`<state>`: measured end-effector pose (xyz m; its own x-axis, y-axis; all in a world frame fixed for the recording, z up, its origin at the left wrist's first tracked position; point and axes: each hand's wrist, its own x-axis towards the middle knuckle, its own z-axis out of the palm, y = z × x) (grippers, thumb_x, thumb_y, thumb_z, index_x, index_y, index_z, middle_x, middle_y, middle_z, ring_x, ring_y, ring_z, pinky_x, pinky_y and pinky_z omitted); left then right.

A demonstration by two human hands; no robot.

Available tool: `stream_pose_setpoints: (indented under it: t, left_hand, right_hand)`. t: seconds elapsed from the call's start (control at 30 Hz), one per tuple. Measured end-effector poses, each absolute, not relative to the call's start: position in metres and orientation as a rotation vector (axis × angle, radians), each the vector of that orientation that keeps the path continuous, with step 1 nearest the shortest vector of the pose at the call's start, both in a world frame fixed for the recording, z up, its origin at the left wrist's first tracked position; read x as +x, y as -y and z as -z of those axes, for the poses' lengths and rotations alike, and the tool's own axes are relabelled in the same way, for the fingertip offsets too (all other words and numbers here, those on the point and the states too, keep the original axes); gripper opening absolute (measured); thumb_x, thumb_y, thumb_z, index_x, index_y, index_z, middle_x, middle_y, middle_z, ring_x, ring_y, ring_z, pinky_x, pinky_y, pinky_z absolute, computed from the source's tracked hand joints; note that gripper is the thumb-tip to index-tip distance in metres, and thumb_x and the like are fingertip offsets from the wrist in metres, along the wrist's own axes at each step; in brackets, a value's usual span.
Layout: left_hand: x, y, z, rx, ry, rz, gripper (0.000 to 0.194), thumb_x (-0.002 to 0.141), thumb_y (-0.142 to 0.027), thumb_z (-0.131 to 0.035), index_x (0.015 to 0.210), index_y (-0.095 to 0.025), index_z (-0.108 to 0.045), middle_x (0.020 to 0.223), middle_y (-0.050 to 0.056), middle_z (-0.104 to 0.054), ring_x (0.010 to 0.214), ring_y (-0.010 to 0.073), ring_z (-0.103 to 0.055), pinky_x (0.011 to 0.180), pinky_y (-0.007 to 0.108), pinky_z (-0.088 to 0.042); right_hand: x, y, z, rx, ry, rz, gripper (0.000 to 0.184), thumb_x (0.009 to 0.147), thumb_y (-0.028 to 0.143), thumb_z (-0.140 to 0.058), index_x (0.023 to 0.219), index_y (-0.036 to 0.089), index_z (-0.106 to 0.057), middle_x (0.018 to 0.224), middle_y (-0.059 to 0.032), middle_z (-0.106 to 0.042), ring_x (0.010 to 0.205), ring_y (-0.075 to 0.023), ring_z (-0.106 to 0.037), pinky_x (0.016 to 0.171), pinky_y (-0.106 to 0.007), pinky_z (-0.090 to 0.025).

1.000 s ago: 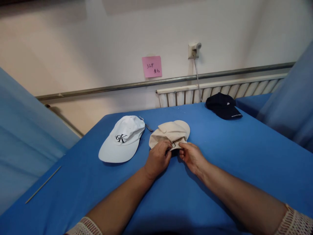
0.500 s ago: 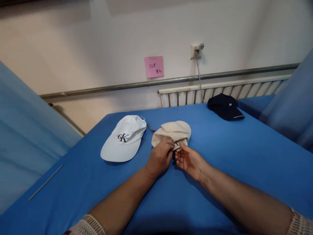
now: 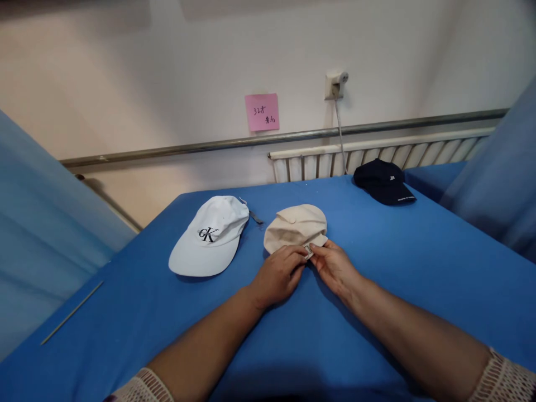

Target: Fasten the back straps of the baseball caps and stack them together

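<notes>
A beige cap (image 3: 295, 226) lies on the blue-covered table with its back toward me. At its near edge, a small metal buckle (image 3: 308, 250) on the back strap shows between my hands. My left hand (image 3: 280, 274) grips the strap from the left side of the buckle, fingers bent and pressed together. On the other side, my right hand (image 3: 334, 267) pinches the cap's rim by the buckle between thumb and fingers. Left of the beige cap rests a white cap (image 3: 211, 234) with black letters, its grey strap end trailing to the right.
A black cap (image 3: 383, 181) sits at the far right of the blue table (image 3: 402, 262). Near the left edge lies a thin stick (image 3: 72, 312). Behind are a metal rail (image 3: 201, 148), a radiator (image 3: 310, 166), and an outlet with a cord (image 3: 335, 87). Blue curtains (image 3: 46, 234) hang at both sides.
My hands have shifted slightly to the right along the beige cap's near edge. My right fingers have closed in by the buckle, and the strap lies flatter against the cap.
</notes>
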<state>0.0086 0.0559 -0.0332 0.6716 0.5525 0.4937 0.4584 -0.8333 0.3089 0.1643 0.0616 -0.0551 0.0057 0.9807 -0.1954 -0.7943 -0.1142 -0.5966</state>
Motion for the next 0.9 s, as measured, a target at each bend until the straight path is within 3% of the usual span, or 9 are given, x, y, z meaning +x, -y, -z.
stream_pose_setpoints:
  t: [0.17, 0.27, 0.4, 0.6, 0.73, 0.9]
  left_hand:
    - [0.006, -0.054, 0.032, 2.672, -0.91, -0.861, 0.02, 0.087, -0.015, -0.052, 0.105, -0.021, -0.058, 0.109, 0.007, -0.068, 0.1, 0.0187, -0.064, 0.089, 0.034, -0.051]
    - [0.0, -0.06, 0.032, 2.589, -1.064, -1.069, 0.02, 0.089, -0.016, -0.051, 0.107, -0.02, -0.058, 0.104, 0.006, -0.068, 0.097, 0.0174, -0.064, 0.086, 0.032, -0.051]
    - [-0.012, -0.071, 0.028, 2.599, -1.264, -1.325, 0.021, 0.087, -0.017, -0.055, 0.108, -0.019, -0.059, 0.109, 0.008, -0.066, 0.106, 0.0211, -0.059, 0.095, 0.039, -0.046]
    - [-0.019, -0.083, 0.026, 2.642, -1.486, -1.199, 0.026, 0.086, -0.022, -0.06, 0.112, -0.019, -0.06, 0.114, 0.01, -0.064, 0.107, 0.0246, -0.056, 0.094, 0.044, -0.043]
    - [-0.019, -0.085, 0.022, 2.62, -1.483, -1.207, 0.015, 0.088, -0.023, -0.056, 0.099, -0.02, -0.066, 0.099, 0.007, -0.067, 0.096, 0.022, -0.058, 0.088, 0.04, -0.044]
    - [-0.024, -0.084, 0.011, 2.261, -1.376, -1.429, 0.014, 0.089, -0.025, -0.053, 0.088, -0.018, -0.065, 0.091, 0.004, -0.065, 0.081, 0.0156, -0.059, 0.073, 0.029, -0.049]
  right_hand:
    - [0.168, -0.063, 0.057, -0.695, 0.363, -1.631, 0.025, 0.061, 0.006, -0.073, 0.083, 0.017, -0.068, 0.087, -0.0025, -0.073, 0.079, -0.0148, -0.067, 0.075, -0.025, -0.053]
    - [0.169, -0.059, 0.058, -0.821, 0.46, -1.695, 0.028, 0.062, 0.01, -0.075, 0.089, 0.016, -0.068, 0.087, -0.0041, -0.073, 0.075, -0.0157, -0.067, 0.07, -0.026, -0.053]
    - [0.169, -0.056, 0.058, -0.988, 0.499, -1.683, 0.031, 0.061, 0.011, -0.077, 0.089, 0.017, -0.065, 0.082, -0.0042, -0.073, 0.068, -0.0142, -0.066, 0.061, -0.023, -0.05]
    - [0.165, -0.055, 0.056, -0.926, 0.494, -1.677, 0.035, 0.057, 0.007, -0.073, 0.09, 0.017, -0.067, 0.091, -0.0053, -0.074, 0.079, -0.017, -0.067, 0.069, -0.026, -0.051]
    - [0.162, -0.055, 0.057, -0.865, 0.58, -1.676, 0.042, 0.051, 0.002, -0.068, 0.09, 0.017, -0.069, 0.091, -0.0054, -0.074, 0.079, -0.0185, -0.067, 0.068, -0.026, -0.05]
    - [0.163, -0.054, 0.056, -0.881, 0.615, -1.74, 0.04, 0.049, 0.0, -0.063, 0.086, 0.014, -0.07, 0.09, -0.0066, -0.074, 0.078, -0.018, -0.066, 0.071, -0.026, -0.05]
